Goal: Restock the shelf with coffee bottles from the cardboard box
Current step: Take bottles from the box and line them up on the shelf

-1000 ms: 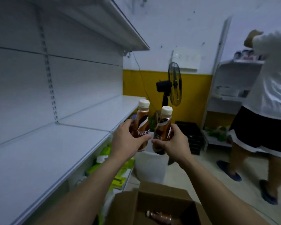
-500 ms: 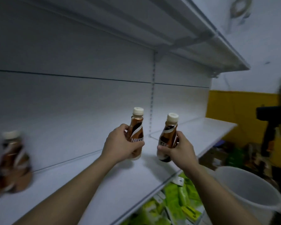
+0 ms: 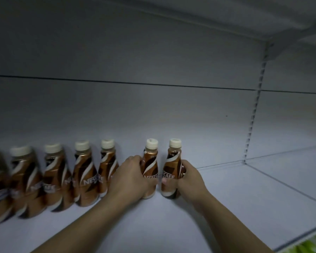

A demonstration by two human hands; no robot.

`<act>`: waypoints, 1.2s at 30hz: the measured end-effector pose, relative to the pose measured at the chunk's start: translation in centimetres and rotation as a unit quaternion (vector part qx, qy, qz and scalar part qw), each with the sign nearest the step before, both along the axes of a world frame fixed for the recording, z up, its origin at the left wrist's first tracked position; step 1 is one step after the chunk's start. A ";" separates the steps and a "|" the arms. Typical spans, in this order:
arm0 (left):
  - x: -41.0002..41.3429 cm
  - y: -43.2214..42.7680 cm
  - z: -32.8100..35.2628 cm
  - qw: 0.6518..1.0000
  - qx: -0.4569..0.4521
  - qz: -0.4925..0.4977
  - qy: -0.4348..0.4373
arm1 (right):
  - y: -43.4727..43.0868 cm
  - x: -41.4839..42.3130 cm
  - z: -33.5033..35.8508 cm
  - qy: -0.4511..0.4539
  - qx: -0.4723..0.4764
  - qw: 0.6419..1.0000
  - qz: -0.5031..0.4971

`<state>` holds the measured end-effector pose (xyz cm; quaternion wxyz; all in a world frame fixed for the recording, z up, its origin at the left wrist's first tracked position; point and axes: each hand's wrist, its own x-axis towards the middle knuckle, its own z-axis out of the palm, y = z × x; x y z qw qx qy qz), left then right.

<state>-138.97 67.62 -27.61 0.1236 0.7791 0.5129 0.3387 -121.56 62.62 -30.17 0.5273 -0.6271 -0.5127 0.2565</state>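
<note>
Head view.
- White shelf (image 3: 226, 207): spans the whole frame, with a grey back panel (image 3: 135, 110) far behind and a slotted upright (image 3: 254, 114) at far right.
- Row of coffee bottles (image 3: 84, 172): stands upright on the shelf at left, side by side, brown labels and cream caps. Blurred; the leftmost is cut by the frame edge.
- Left bottle (image 3: 150, 165) and right bottle (image 3: 171, 168): just right of the row, close beside each other, caps up, bases down at the shelf surface. A small gap separates the left bottle from the row.
- Left hand (image 3: 130, 177): grip wrapped round the left bottle's body from its left side.
- Right hand (image 3: 189, 178): grip wrapped round the right bottle from its right, thumb across the label.
- Green packs (image 3: 314, 245): near right corner, below the shelf edge, blurred.
</note>
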 end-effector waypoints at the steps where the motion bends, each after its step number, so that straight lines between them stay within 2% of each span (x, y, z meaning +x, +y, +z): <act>1: -0.2 0.1 0.0 1.000 0.005 0.008 0.011 | 0.6 -0.3 0.0 0.004 -0.002 1.000 0.012; 4: -0.5 0.3 0.3 0.997 0.047 0.036 0.056 | 2.3 -0.5 0.3 -0.009 -0.029 0.998 0.059; 6: -0.6 0.3 0.3 0.994 0.081 0.053 0.053 | 3.1 -0.5 0.6 -0.031 -0.056 0.996 0.066; 9: -0.6 0.1 0.4 0.991 0.101 0.063 0.055 | 3.8 -0.9 1.1 -0.086 -0.080 0.992 0.047; 13: -1.1 0.1 0.2 0.988 0.126 0.066 0.063 | 4.2 -2.4 0.2 -0.138 -0.053 0.988 -0.033; 16: -1.2 -0.3 -1.0 0.979 0.168 0.075 0.083 | 3.5 -3.2 -1.9 -0.119 -0.016 0.991 -0.052; 18: -1.3 -0.5 -1.4 0.976 0.184 0.082 0.088 | 2.9 -2.9 -2.8 -0.083 -0.002 0.996 -0.016; 20: -1.3 -0.5 -1.4 0.972 0.198 0.088 0.093 | 2.3 -2.5 -3.1 -0.083 0.004 0.996 0.026; 25: -1.8 -0.6 -1.4 0.972 0.198 0.092 0.091 | 1.8 -3.1 -2.6 -0.179 -0.010 0.980 0.085; 29: -2.0 -0.6 -1.2 0.971 0.198 0.102 0.093 | 1.9 -3.5 -2.9 -0.186 -0.023 0.977 0.103; 33: -1.7 -0.9 -1.4 0.968 0.207 0.089 0.111 | 1.8 -3.1 -2.8 -0.193 -0.035 0.977 0.089; 36: -1.3 -1.3 -1.2 0.967 0.219 0.070 0.113 | 1.3 -1.9 -1.6 -0.230 -0.052 0.971 0.029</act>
